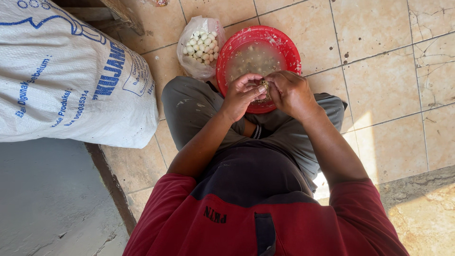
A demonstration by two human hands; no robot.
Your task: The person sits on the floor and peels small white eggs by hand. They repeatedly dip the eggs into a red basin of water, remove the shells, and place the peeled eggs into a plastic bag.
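I sit on a tiled floor with my knees apart. My left hand (pixel 242 95) and my right hand (pixel 290 92) meet over the near rim of a red plastic basin (pixel 289 45). Between their fingertips they pinch a small speckled brown egg (pixel 264 86). The basin holds murky water with many small pale and brownish pieces in it. Left of the basin lies a clear plastic bag (pixel 201 47) with several small white peeled eggs inside.
A large white woven sack with blue print (pixel 71 76) lies on the floor at my left. A grey cement strip (pixel 42 199) runs below it. Beige cracked tiles (pixel 388 80) spread to the right.
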